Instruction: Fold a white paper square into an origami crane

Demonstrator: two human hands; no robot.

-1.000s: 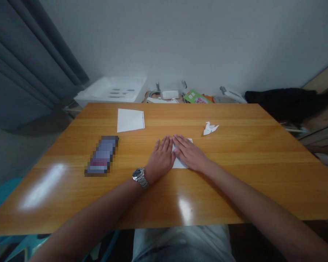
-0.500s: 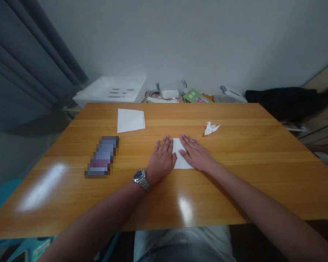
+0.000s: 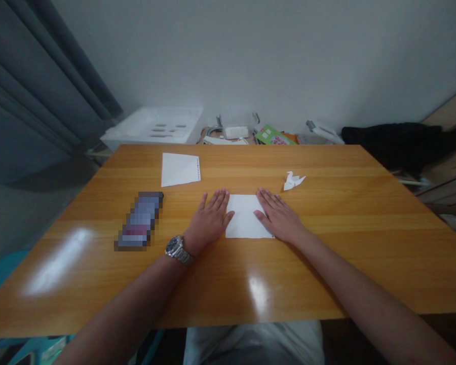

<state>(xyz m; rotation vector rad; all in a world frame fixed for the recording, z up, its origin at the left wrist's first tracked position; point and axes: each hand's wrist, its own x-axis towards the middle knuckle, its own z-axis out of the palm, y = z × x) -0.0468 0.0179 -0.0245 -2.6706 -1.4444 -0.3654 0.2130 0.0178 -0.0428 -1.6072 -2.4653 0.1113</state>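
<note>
A white folded sheet of paper (image 3: 245,218) lies flat on the wooden table (image 3: 327,243) in front of me. My left hand (image 3: 209,220), with a metal watch on the wrist, rests flat at the sheet's left edge, fingers stretched out. My right hand (image 3: 279,218) lies flat on the sheet's right edge, fingers also stretched out. Neither hand holds anything.
A small white folded paper bird (image 3: 293,180) stands to the right behind the sheet. Another white sheet (image 3: 180,169) lies at the back left, and a blurred dark phone-like object (image 3: 139,227) is on the left. White trays and clutter sit beyond the far table edge.
Both hands slid apart sideways over the paper, the left going left and the right going right, so most of the sheet now shows between them.
</note>
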